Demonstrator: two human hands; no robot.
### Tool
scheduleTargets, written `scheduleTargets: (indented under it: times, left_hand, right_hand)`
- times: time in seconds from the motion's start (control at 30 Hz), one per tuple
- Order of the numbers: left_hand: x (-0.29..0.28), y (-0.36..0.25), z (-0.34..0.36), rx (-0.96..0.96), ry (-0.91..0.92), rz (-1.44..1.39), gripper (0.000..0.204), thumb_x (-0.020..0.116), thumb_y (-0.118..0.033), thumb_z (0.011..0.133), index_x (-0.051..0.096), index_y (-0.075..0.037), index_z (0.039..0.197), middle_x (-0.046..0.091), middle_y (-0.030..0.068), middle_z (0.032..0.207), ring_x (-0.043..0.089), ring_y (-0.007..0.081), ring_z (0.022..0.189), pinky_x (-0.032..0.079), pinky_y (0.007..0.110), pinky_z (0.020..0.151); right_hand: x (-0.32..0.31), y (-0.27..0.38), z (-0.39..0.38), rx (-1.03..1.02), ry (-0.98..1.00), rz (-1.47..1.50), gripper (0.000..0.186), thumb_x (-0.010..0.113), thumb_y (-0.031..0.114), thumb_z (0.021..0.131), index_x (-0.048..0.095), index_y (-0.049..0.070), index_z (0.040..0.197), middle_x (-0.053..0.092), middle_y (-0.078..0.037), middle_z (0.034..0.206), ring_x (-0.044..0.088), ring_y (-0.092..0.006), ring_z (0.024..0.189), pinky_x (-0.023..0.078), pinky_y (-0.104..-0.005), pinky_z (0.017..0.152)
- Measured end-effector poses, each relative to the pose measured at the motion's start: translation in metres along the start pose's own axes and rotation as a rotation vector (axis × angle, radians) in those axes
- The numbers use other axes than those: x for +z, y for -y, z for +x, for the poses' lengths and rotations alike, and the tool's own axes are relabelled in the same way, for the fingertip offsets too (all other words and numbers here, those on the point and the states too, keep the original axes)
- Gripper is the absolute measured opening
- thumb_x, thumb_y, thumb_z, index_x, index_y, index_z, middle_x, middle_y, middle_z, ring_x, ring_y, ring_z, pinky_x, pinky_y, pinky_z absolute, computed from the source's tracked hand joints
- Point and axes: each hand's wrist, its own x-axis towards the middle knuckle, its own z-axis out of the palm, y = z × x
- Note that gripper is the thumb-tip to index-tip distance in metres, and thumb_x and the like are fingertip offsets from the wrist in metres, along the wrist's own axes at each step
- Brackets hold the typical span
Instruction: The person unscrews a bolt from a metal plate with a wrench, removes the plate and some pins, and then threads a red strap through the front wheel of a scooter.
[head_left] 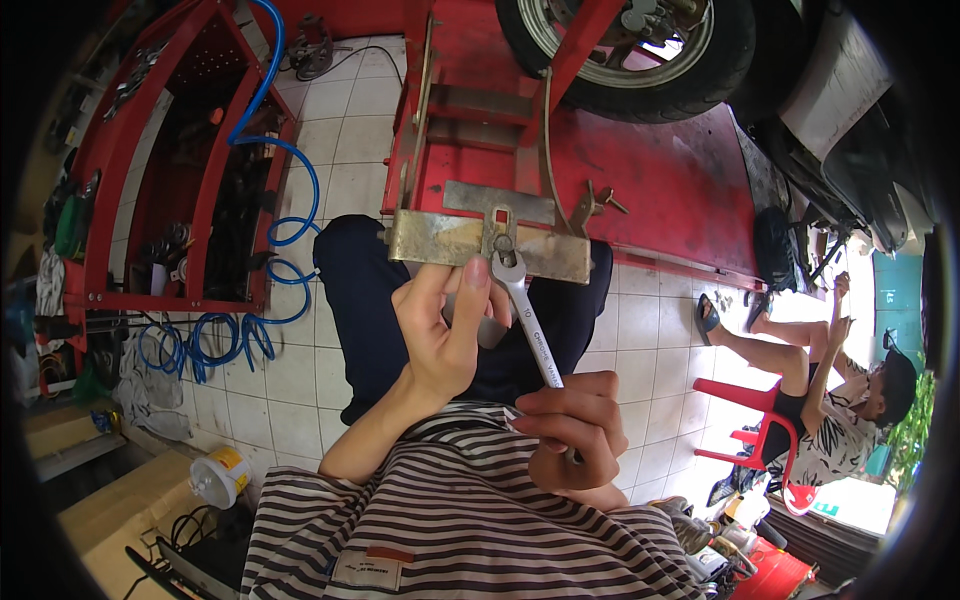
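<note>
A worn, flat silver-brown metal crossbar (pixel 440 237) lies across the near end of a red steel motorcycle platform (pixel 660 180), and both hands work on its near side. The right hand (pixel 575 430) is closed around the lower shank of a long, polished silver combination wrench (pixel 530 320), below and to the right of the crossbar. Holding it far from the head probably gives more leverage; the wrench's open end rests at the crossbar's middle, just beside a small round metal fastener (pixel 505 242) in a slotted upright tab, though whether it is seated on the flats I cannot tell. The left hand (pixel 440 340) sits under the crossbar's near edge, thumb pointing up against that edge and fingers curled below, likely to steady the work; whether it pinches anything is hidden. The left wrist rises steeply toward the crossbar, while the right is lower, knuckles facing up and fingers folded in a loose fist. The hands are apart, linked only by the slanting wrench between them.
</note>
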Motion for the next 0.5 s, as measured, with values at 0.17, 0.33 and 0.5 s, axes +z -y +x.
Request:
scheduleTargets:
  times: [0.17, 0.33, 0.5]
  left_hand:
    - [-0.0002, 0.0032, -0.0012, -0.009, -0.005, -0.031, 0.025, 0.049, -0.012, 0.105, 0.055, 0.004, 0.086, 0.058, 0.0059, 0.059, 0.06, 0.0122, 0.053, 0.039, 0.025, 0.05]
    - [-0.0007, 0.0039, -0.0004, 0.014, 0.005, -0.02, 0.024, 0.049, -0.011, 0.105, 0.055, 0.005, 0.088, 0.059, 0.0063, 0.061, 0.06, 0.0121, 0.053, 0.039, 0.025, 0.05]
    - [0.0007, 0.0021, -0.0014, -0.011, 0.002, -0.026, 0.026, 0.047, -0.012, 0.106, 0.055, 0.004, 0.088, 0.059, 0.0068, 0.061, 0.059, 0.0118, 0.053, 0.04, 0.024, 0.05]
  right_hand:
    - [0.0023, -0.0017, 0.0022, -0.005, 0.003, -0.011, 0.054, 0.067, -0.011, 0.053, 0.074, 0.005, 0.104, 0.071, -0.006, 0.108, 0.06, -0.0222, 0.088, 0.05, -0.0291, 0.071]
    - [0.0024, -0.0031, 0.0025, -0.015, -0.008, -0.041, 0.046, 0.073, -0.009, 0.061, 0.074, 0.006, 0.104, 0.072, -0.005, 0.108, 0.06, -0.0214, 0.087, 0.049, -0.0283, 0.071]
    - [0.0048, -0.0081, -0.002, -0.035, -0.008, -0.1, 0.037, 0.077, -0.004, 0.067, 0.075, 0.006, 0.102, 0.072, -0.005, 0.109, 0.06, -0.0206, 0.085, 0.048, -0.0276, 0.07]
